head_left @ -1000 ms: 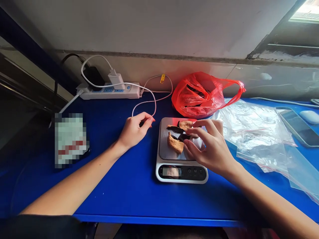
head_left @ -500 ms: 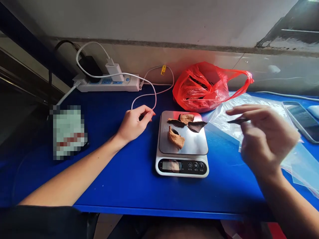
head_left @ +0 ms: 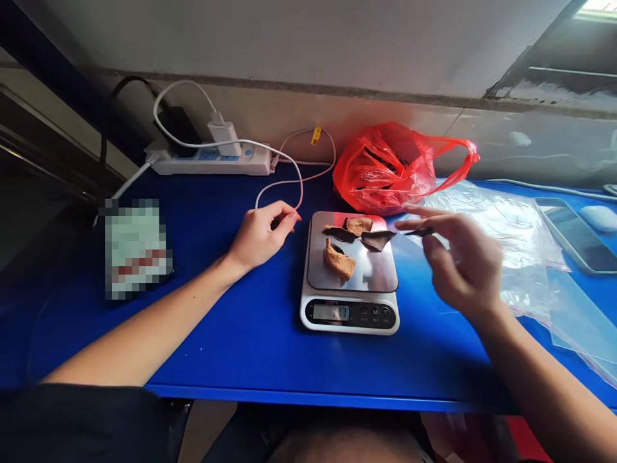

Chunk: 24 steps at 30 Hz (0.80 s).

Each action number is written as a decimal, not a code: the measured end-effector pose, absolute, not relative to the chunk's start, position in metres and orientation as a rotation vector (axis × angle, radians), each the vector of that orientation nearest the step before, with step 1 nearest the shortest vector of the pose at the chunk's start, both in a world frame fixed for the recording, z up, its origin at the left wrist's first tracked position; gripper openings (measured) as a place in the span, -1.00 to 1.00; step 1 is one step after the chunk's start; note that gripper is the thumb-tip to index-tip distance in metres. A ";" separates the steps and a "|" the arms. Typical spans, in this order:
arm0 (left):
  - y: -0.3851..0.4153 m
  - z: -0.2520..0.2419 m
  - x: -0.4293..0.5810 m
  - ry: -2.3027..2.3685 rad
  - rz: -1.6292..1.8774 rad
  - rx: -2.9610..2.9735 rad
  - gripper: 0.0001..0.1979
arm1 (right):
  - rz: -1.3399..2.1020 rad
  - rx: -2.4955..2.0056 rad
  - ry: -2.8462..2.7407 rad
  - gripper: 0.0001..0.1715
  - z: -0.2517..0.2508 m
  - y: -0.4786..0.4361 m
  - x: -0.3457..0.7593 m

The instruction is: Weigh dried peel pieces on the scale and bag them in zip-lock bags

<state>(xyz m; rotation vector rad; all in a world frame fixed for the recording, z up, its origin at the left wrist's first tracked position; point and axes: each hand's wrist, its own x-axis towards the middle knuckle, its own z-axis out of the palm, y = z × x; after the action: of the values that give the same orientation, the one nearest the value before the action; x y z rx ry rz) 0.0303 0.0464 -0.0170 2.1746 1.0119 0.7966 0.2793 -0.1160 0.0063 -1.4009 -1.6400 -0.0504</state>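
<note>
A white kitchen scale [head_left: 349, 312] stands on the blue table with its display lit; the digits look like 117. Several curled pieces of dried peel [head_left: 340, 260], brown on one face and dark on the other, lie on its steel plate. My right hand [head_left: 465, 260] is just right of the plate, pinching a thin dark piece of dried peel [head_left: 417, 231] between thumb and fingers. Left of the scale, my left hand [head_left: 264, 235] rests on the table, closed with thumb and forefinger together; whatever it holds, if anything, is hidden.
A red plastic bag [head_left: 385, 173] with dark pieces inside sits behind the scale. Clear plastic bags [head_left: 520, 257] and a phone [head_left: 576, 231] lie at right. A power strip [head_left: 212, 161] with a white cable [head_left: 270, 145] runs along the wall; a blurred-out item [head_left: 137, 251] is at left.
My right hand has moved left toward the scale with the dark piece of peel. Digits now show on the display. My left hand has stayed in place.
</note>
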 end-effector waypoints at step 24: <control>0.046 -0.016 0.026 0.964 0.764 2.201 -0.73 | -0.419 -2.039 -2.026 -0.66 0.062 0.023 0.322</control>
<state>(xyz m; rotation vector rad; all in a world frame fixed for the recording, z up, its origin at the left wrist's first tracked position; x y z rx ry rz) 0.0261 0.0462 -0.0161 2.2008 0.9640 0.7640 0.3216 0.0234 0.0625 -2.0393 -2.0258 -0.4187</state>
